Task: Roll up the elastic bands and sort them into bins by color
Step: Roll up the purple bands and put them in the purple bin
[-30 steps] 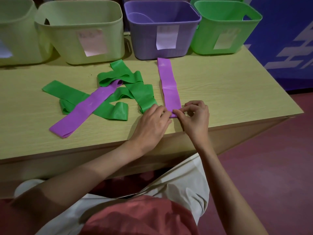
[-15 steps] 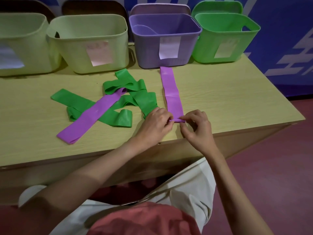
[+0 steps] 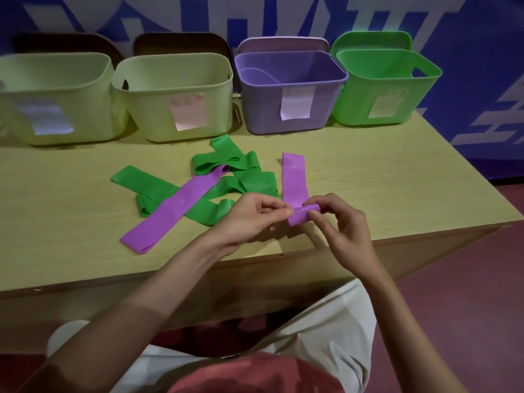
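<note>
- Purple band (image 3: 293,180): lay lengthwise on the counter (image 3: 397,188) in front of the purple bin (image 3: 263,114); its near end was folded over near the counter's front edge.
- Left hand (image 3: 249,217): grip closed, thumb and fingers pinching the left side of the fold.
- Right hand (image 3: 343,225): grip closed, pinching the right side of the same fold.
- Second purple band (image 3: 175,211): lay diagonally across the tangled green bands (image 3: 243,177), left of the hands.
- Green bin (image 3: 380,92): stood at the back right, beside the purple bin.
- Two pale yellow-green bins (image 3: 175,89): stood at the back left; every bin bore a paper label.
</note>
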